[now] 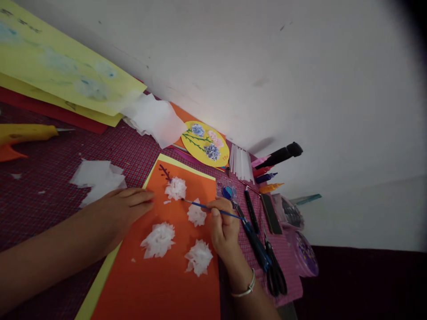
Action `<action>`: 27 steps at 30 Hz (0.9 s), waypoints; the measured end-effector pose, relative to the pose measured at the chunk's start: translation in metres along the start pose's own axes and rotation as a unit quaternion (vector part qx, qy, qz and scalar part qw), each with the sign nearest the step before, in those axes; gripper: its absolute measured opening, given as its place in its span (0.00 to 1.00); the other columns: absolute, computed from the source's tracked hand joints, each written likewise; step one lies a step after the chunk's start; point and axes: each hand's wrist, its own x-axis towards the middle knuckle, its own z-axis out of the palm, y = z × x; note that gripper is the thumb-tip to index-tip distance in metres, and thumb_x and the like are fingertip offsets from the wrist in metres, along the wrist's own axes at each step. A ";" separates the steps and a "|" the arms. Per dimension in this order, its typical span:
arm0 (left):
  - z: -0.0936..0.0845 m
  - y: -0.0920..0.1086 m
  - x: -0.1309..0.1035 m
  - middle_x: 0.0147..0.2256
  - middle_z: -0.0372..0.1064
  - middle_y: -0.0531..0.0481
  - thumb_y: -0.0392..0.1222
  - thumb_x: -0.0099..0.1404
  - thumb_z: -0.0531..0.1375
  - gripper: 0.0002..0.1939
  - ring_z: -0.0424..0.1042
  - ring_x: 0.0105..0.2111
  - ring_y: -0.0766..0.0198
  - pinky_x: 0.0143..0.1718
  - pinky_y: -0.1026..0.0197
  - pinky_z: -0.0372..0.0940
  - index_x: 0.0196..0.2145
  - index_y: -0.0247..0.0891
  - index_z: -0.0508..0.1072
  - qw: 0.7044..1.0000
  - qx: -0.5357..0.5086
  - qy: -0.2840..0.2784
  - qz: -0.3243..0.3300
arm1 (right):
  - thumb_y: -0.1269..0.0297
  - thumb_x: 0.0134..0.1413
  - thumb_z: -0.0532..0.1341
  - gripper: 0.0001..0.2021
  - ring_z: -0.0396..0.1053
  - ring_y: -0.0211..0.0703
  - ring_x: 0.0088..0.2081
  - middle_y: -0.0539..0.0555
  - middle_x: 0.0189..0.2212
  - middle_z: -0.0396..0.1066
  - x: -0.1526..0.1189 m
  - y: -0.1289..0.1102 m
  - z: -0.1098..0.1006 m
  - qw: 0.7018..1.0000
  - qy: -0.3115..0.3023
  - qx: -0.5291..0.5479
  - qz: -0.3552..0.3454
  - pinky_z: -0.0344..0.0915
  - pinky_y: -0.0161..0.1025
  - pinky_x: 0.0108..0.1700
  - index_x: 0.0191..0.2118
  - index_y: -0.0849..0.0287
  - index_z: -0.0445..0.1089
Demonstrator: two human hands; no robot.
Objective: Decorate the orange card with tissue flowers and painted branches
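The orange sheet [147, 289] lies on the desk [133, 155] over a yellow sheet [96, 282], which shows along its left and far edges. Four white tissue flowers [158, 240] sit on the orange sheet, and a dark branching stem [164, 172] runs up from the farthest one toward its far edge. At the orange sheet's right edge, the right hand [224, 226] pinches a thin blue paintbrush [198, 205] between thumb and fingers; the dark tip is just beside the farthest flower, though I can't tell whether it touches the paper. A bracelet [248, 288] circles that wrist. The left hand [131, 205] lies palm down over the orange sheet's left edge, fingers stretched out close together. Left of the orange sheet I see loose white tissue pieces [95, 174], with a yellow tool [28, 132] farther out. Past its far end are a pile of white tissue [156, 118] and an oval yellow card [196, 149] decorated with blue and pink flowers. To its right lie black-handled scissors [275, 271], a black pen [251, 210] and a pink tub [302, 255].
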 end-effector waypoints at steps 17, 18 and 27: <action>0.002 -0.004 0.001 0.59 0.71 0.48 0.30 0.62 0.54 0.24 0.67 0.59 0.55 0.61 0.54 0.55 0.53 0.40 0.75 1.000 0.009 -0.007 0.003 | 0.75 0.65 0.53 0.11 0.72 0.43 0.35 0.48 0.29 0.73 0.000 -0.010 -0.014 0.998 0.000 -0.063 -0.009 0.66 0.49 0.50 0.36 0.53 0.67; 0.003 -0.004 0.000 0.59 0.71 0.47 0.30 0.62 0.54 0.24 0.67 0.59 0.55 0.61 0.54 0.55 0.53 0.39 0.75 1.000 0.011 0.003 -0.001 | 0.74 0.65 0.52 0.11 0.72 0.43 0.35 0.48 0.28 0.73 0.000 -0.011 -0.014 0.998 -0.003 -0.061 -0.002 0.65 0.49 0.50 0.36 0.53 0.67; -0.002 -0.010 -0.002 0.61 0.70 0.48 0.32 0.66 0.52 0.24 0.66 0.61 0.57 0.62 0.54 0.56 0.57 0.42 0.74 0.999 0.047 -0.026 0.006 | 0.64 0.68 0.54 0.10 0.71 0.42 0.32 0.48 0.27 0.74 0.001 -0.001 -0.018 0.982 0.079 0.097 0.138 0.66 0.43 0.43 0.37 0.54 0.72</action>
